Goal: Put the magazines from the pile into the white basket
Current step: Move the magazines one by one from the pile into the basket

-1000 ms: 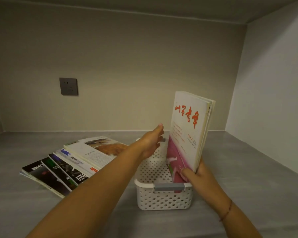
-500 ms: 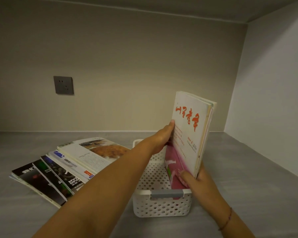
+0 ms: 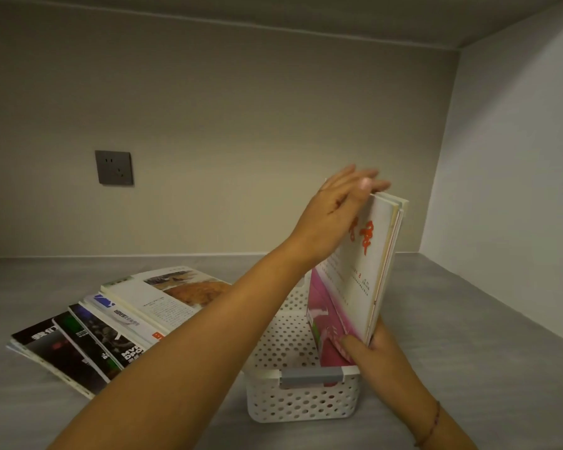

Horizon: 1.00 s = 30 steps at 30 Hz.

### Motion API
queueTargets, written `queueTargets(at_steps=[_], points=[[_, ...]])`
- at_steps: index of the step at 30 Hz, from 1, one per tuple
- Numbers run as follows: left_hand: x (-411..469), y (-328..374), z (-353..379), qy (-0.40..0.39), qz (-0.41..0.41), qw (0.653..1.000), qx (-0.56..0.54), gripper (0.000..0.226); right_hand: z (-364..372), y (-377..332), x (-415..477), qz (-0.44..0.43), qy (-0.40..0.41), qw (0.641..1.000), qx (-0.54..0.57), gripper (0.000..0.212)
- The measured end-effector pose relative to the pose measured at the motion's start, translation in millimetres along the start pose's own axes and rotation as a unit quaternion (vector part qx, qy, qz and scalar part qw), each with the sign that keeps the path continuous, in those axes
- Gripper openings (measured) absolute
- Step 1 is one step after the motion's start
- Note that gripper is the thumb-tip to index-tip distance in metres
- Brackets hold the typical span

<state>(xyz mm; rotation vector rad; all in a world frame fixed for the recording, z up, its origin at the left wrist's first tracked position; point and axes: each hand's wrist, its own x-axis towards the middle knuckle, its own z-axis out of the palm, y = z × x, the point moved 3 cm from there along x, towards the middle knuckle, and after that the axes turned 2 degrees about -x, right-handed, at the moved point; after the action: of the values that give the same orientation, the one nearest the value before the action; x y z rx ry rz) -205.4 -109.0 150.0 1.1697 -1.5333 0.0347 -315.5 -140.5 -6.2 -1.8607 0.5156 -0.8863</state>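
Note:
A white perforated basket [image 3: 301,407] with a grey handle stands on the grey shelf in front of me. A few magazines [image 3: 361,274] stand upright in its right side, the front one white and pink with red characters. My right hand [image 3: 376,350] grips their lower near edge, thumb on the pink cover. My left hand [image 3: 337,212] rests on their top edge, fingers spread over the top corner. To the left lies the pile of magazines [image 3: 111,323], fanned out flat on the shelf.
A grey wall socket [image 3: 114,167] sits on the back wall. The white side wall [image 3: 514,190] rises close on the right. The shelf ceiling is low overhead. Bare shelf surface lies to the right of the basket.
My left hand has risen from the basket's far rim, past the magazines' left edge, up to their top edge. The right hand keeps its hold low on the upright magazines.

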Motion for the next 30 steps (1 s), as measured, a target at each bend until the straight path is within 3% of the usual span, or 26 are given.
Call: queueTargets(at_steps=[8,12,16,18,19,21,23,26,30], points=[[-17.4,13.6,-2.3,-0.063,0.011,0.998,0.018,0.034,0.4,-9.0,-0.9,-0.006,-0.008,1.0,0.009,0.071],[-21.7,7.9,-10.7,-0.08,-0.034,0.996,0.008,0.054,1.6,-1.2,1.4,0.015,0.024,1.0,0.0,0.058],[-56.1,-46.6,-52.5,0.065,-0.173,0.982,0.019,0.061,2.4,4.1,2.0,0.016,0.035,0.999,-0.008,0.05],[-91.5,-93.8,-93.0,0.154,-0.308,0.929,0.135,0.063,2.7,4.2,1.9,0.018,0.038,0.999,-0.004,0.048],[-114.0,-117.0,-116.4,0.177,-0.388,0.879,0.213,0.066,3.0,4.0,2.1,0.018,0.041,0.999,-0.005,0.048],[-162.7,-152.7,-158.1,0.178,-0.52,0.764,0.338,0.079,3.2,4.2,2.3,0.017,0.049,0.999,-0.006,0.048],[-198.6,-173.2,-184.5,0.167,-0.587,0.697,0.378,0.102,2.9,4.3,2.5,0.017,0.054,0.998,-0.006,0.047],[-215.3,-185.4,-200.3,0.18,-0.623,0.678,0.346,0.125,2.8,4.2,2.5,0.021,0.052,0.998,-0.003,0.045],[-212.5,-189.8,-208.8,0.169,-0.652,0.666,0.32,0.12,2.1,5.1,2.9,0.026,0.054,0.998,-0.003,0.043]])
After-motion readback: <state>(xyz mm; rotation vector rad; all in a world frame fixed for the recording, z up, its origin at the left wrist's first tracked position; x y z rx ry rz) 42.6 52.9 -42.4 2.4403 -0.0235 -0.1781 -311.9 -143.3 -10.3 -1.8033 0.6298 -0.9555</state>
